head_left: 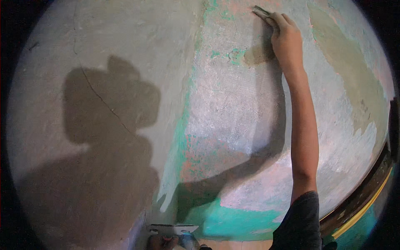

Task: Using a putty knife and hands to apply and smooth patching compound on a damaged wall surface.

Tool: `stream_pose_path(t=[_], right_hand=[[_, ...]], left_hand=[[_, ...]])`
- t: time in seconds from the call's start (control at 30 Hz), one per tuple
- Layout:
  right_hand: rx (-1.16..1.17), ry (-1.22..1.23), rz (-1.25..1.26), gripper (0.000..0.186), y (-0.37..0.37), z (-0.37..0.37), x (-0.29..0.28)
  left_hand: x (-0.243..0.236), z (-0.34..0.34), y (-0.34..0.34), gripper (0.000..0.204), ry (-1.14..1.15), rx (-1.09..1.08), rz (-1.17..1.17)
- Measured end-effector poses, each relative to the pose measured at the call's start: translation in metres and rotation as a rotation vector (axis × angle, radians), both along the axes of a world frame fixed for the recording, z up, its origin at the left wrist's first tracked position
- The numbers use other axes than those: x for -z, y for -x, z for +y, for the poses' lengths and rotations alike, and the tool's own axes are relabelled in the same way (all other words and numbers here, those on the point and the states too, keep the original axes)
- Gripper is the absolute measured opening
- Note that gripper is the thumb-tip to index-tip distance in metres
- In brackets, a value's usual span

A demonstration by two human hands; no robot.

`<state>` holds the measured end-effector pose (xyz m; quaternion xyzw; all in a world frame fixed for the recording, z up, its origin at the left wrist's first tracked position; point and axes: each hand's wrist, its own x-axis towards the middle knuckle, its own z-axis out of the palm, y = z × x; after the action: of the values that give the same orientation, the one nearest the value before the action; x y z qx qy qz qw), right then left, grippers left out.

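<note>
My right hand (286, 36) is raised high against the patchy wall (233, 104), its fingers pinched round a thin, flat, dark-edged piece (261, 11). The piece meets the wall over a pinkish patch; its exact kind is unclear. Low in the view, my left hand (162, 242) is partly cut off by the lower edge. It is closed beneath a wide flat metal scraper blade (173, 228), held with its long edge level. Something bluish (189, 241) shows under the blade's right end, too little of it to name.
A grey plastered wall (37, 104) with a long crack fills the left, under my shadow. Green paint (237, 218) remains low on the patchy wall, and a drab bare patch (346, 58) lies to its right. A dark beam (354, 200) and a yellow strip (366, 204) curve along the lower right.
</note>
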<state>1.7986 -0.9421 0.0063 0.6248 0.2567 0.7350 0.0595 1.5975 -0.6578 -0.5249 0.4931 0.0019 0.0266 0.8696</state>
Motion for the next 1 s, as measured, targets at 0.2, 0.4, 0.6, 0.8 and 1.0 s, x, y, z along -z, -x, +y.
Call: stream_pose_path(t=[0.2, 0.4, 0.6, 0.8, 1.0], right_hand=[[0.012, -0.112, -0.087, 0.016, 0.004, -0.005, 0.018], [0.07, -0.064, -0.053, 0.013, 0.001, -0.005, 0.079], [0.051, -0.183, 0.051, 0.024, -0.001, -0.003, 0.148], [-0.004, -0.248, 0.264, 0.023, 0.004, 0.01, 0.199], [0.06, 0.262, 0.335, 0.026, -0.01, 0.024, 0.258]], left_hand=[[0.067, 0.031, -0.011, 0.015, -0.546, 0.185, -0.272], [-0.029, 0.015, 0.004, 0.032, -0.757, 0.122, 0.417], [0.009, 0.012, 0.006, 0.026, -0.121, 0.101, 0.309], [-0.039, 0.005, 0.004, 0.02, -0.581, 0.102, 0.211], [-0.028, 0.014, 0.004, 0.022, -0.712, 0.095, 0.24]])
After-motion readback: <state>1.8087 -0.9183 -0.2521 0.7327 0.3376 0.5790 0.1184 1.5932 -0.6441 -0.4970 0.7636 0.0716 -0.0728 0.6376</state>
